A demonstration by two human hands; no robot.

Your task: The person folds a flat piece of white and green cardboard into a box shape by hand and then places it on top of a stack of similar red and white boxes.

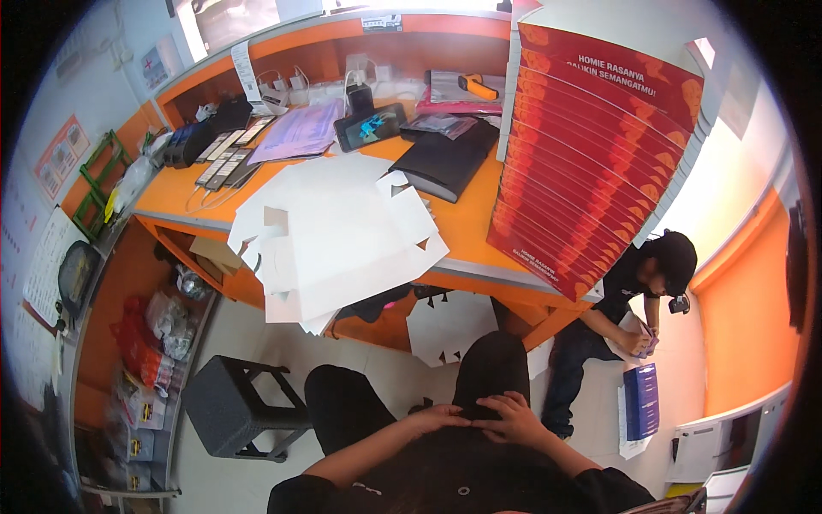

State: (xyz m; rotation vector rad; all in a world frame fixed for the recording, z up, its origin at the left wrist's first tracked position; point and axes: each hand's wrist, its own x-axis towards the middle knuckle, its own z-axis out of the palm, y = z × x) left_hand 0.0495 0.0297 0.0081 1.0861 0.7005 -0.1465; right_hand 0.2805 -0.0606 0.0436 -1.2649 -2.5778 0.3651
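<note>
The left hand (440, 417) and right hand (515, 421) meet over the lap, right fingers loosely spread; the left's closure I cannot tell. Ahead of them, on the orange desk (473, 230), lie white die-cut carton blanks (342, 227), probably light, stiffish, easily creased, best held by opposite edges; far left, a shelving unit (96, 313) holds plastic bags (173, 324).

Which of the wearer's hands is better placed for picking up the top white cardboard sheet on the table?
Probably the left hand: the white cardboard sheet lies ahead and toward its side, while the right hand is farther across. Both appear empty.
</note>
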